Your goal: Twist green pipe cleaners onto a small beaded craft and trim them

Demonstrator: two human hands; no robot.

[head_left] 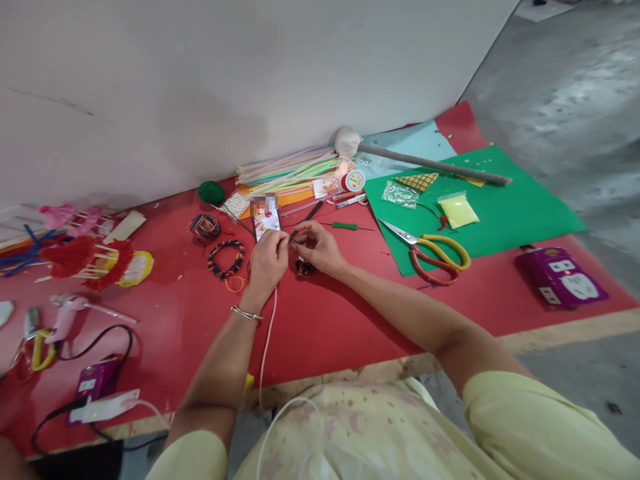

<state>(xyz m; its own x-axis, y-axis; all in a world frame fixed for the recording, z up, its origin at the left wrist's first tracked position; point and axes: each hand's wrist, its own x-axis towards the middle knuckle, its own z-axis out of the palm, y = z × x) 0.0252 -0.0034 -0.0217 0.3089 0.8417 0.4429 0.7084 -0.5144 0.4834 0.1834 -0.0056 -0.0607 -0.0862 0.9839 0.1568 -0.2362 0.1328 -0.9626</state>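
Observation:
My left hand (pixel 270 260) is closed in a pinch, its fingertips beside those of my right hand (pixel 321 249). My right hand is closed too, thumb against fingers. Between them runs a thin dark strand (pixel 293 237), gripped at the fingertips; its ends are partly hidden. Under my right hand sits a dark multicoloured yarn bundle (pixel 304 268), mostly covered. A phone (pixel 265 219) with a lit screen lies just beyond my left hand, a white cable (pixel 270 327) trailing toward me. Left of that hand rests a braided yarn ring (pixel 226 259) in dark blue, red and yellow.
Scissors (pixel 425 253) and a green-handled hook (pixel 345 226) lie to the right, near a green sheet (pixel 520 200). A mallet (pixel 425 157) rests behind. Yarn balls (pixel 211 193), a glue gun (pixel 67 317) and red paper crafts (pixel 85 260) are leftward; a purple power socket (pixel 563 277) stands right.

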